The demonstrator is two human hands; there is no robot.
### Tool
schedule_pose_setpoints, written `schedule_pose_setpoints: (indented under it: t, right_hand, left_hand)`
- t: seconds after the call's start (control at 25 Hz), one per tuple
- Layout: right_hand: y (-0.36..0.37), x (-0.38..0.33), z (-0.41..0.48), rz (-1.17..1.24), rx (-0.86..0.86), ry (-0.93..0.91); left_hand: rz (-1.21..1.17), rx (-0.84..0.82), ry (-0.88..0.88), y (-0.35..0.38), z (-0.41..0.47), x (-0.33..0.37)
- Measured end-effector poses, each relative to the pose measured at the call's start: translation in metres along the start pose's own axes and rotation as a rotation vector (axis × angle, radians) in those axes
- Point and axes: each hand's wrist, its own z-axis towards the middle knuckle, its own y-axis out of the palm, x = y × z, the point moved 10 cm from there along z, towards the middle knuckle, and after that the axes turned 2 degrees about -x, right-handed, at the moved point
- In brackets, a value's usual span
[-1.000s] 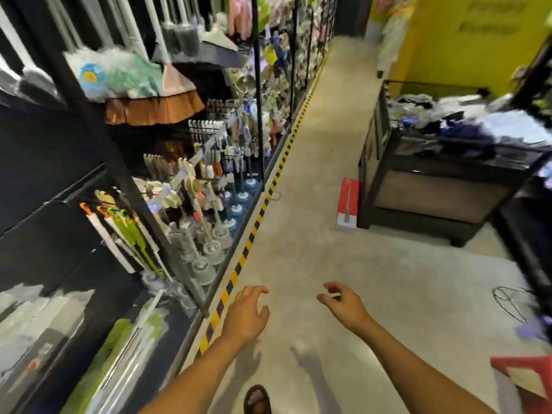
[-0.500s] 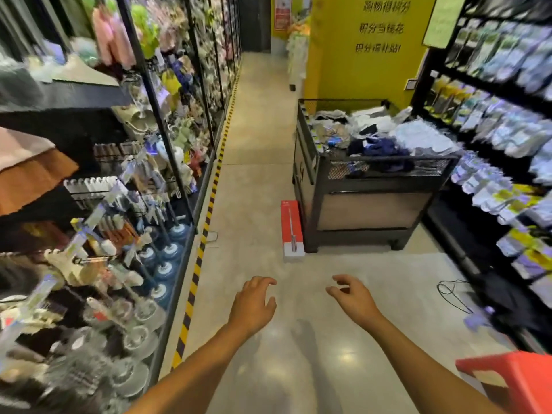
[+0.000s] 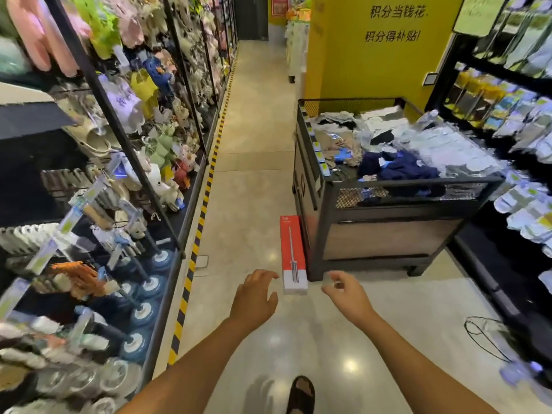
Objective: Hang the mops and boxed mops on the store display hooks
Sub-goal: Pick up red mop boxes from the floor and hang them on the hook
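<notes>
A long red and white boxed mop [image 3: 293, 253] lies flat on the aisle floor, against the left side of a black bin. My left hand [image 3: 255, 297] reaches out just left of the box's near end, fingers loosely spread, holding nothing. My right hand [image 3: 348, 292] hovers just right of that end, fingers loosely curled, also empty. Neither hand touches the box. Along the left, the display rack [image 3: 176, 231] carries hanging goods, with several blue round mop heads [image 3: 143, 313] on its lower part.
The black mesh-topped bin [image 3: 388, 210] full of folded clothing stands ahead on the right. Dark shelves of packaged goods [image 3: 519, 186] line the right side. A yellow-black striped line [image 3: 191, 264] edges the left rack. My sandalled foot [image 3: 300, 394] is below. A wire loop [image 3: 484, 336] lies on the floor.
The view has turned from the left rack toward the aisle and closed in on the boxed mop. Both hands now sit on either side of its near end.
</notes>
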Motion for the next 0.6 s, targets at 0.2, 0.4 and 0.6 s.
schedule_pose_setpoints:
  t: [0.2,0.4,0.6]
  right_hand:
    - [-0.004,-0.022,0.120,-0.048,-0.090,0.045]
    - [0.001,-0.034,0.217,-0.072,-0.174,0.092]
    - [0.025,-0.010,0.304,-0.077,-0.213,0.171]
  left_hand:
    - [-0.021,-0.037,-0.067,0.001,0.114,-0.019]
    - [-0.121,-0.094,-0.132,0.021,0.206,-0.041]
    - [-0.174,-0.175,-0.178,0.050,0.287,-0.078]
